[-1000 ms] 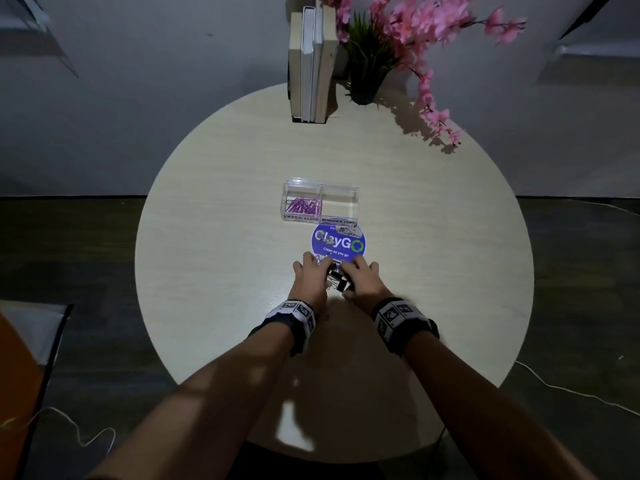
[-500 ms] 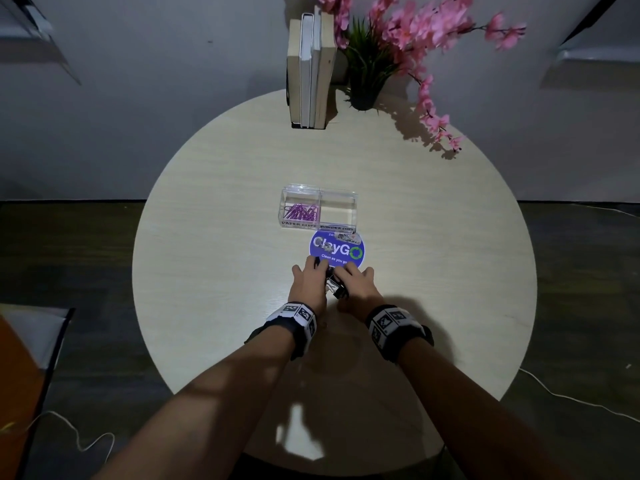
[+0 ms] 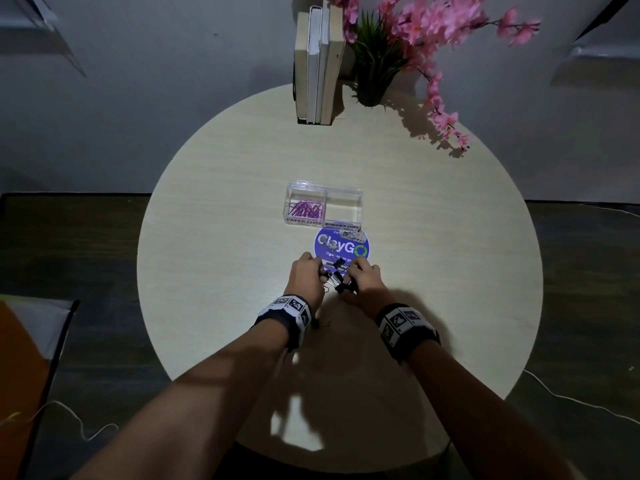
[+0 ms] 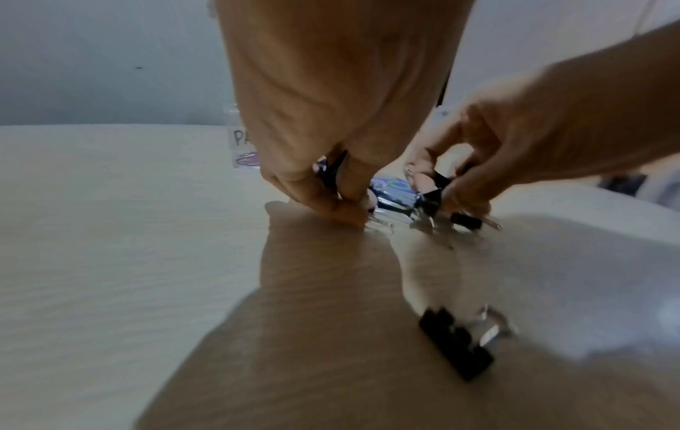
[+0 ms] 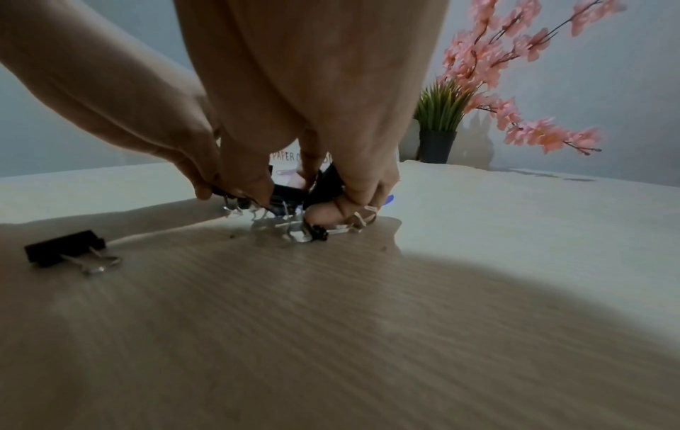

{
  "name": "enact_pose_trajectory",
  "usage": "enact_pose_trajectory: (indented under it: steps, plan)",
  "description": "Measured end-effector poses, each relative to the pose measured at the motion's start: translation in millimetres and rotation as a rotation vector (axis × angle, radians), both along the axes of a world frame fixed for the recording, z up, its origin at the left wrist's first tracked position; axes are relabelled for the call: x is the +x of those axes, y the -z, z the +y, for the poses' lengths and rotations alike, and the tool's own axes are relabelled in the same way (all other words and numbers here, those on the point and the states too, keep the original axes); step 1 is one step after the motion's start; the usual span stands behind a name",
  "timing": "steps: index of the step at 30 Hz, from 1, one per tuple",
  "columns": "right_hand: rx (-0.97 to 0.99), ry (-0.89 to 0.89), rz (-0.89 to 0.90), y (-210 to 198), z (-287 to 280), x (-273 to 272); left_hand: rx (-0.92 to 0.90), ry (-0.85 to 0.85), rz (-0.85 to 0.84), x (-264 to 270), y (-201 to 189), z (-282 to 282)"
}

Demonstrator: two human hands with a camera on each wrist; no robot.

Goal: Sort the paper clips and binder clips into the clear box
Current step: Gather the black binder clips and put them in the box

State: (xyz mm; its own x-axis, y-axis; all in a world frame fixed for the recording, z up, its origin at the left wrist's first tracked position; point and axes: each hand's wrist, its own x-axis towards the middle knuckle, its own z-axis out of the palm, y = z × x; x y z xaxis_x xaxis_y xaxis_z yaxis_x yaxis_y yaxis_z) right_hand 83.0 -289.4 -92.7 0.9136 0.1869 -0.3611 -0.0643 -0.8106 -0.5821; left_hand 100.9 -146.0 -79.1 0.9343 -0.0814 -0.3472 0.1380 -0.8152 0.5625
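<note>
The clear box (image 3: pixel 325 221) stands mid-table with two compartments. Purple paper clips (image 3: pixel 306 208) lie in its left one; the right one looks empty. A pile of black binder clips (image 3: pixel 337 280) lies just below a purple round sticker (image 3: pixel 341 247). My left hand (image 3: pixel 320 271) and right hand (image 3: pixel 351 277) meet over the pile, fingers curled. The left hand (image 4: pixel 349 203) pinches binder clips (image 4: pixel 331 171) against the table. The right hand (image 5: pixel 331 197) grips black binder clips (image 5: pixel 327 180). One lone binder clip (image 5: pixel 64 250) lies nearer me, by the left wrist (image 4: pixel 456 343).
The round wooden table (image 3: pixel 207 271) carries upright books (image 3: pixel 318 64) and a potted plant with pink blossoms (image 3: pixel 377 57) at its far edge. Dark floor surrounds the table, with a thin cable (image 3: pixel 571 400) at the right.
Both hands stay together over the binder clip pile at the sticker's near edge. Their fingers have curled in tighter round the clips.
</note>
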Motion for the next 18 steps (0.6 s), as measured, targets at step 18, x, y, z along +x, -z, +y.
enact_pose_trajectory:
  steps: [18]
  plan:
    - [0.27,0.416,-0.154,-50,11,134,-0.194,-0.197,-0.048,129,-63,-22]
